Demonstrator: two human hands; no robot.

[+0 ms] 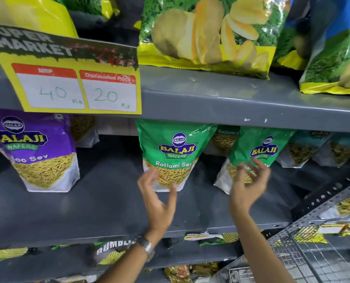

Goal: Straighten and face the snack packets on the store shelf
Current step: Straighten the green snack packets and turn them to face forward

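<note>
Two green Ratlami Sev packets stand on the grey middle shelf (100, 203). The left green packet (171, 149) faces front and stands upright. The right green packet (257, 149) leans to the right. My left hand (159, 199) is open just below the left packet, its fingertips at the packet's bottom corners. My right hand (249, 184) is open with spread, blurred fingers in front of the right packet's lower part, holding nothing. A purple Aloo Sev packet (37, 152) stands upright at the far left of the same shelf.
More sev packets sit deeper on the shelf behind the green ones (224, 139) and to the right (304, 148). Large chip bags (208, 31) fill the shelf above, with a yellow price card (72, 84) on its edge. A wire basket (304, 254) stands at lower right.
</note>
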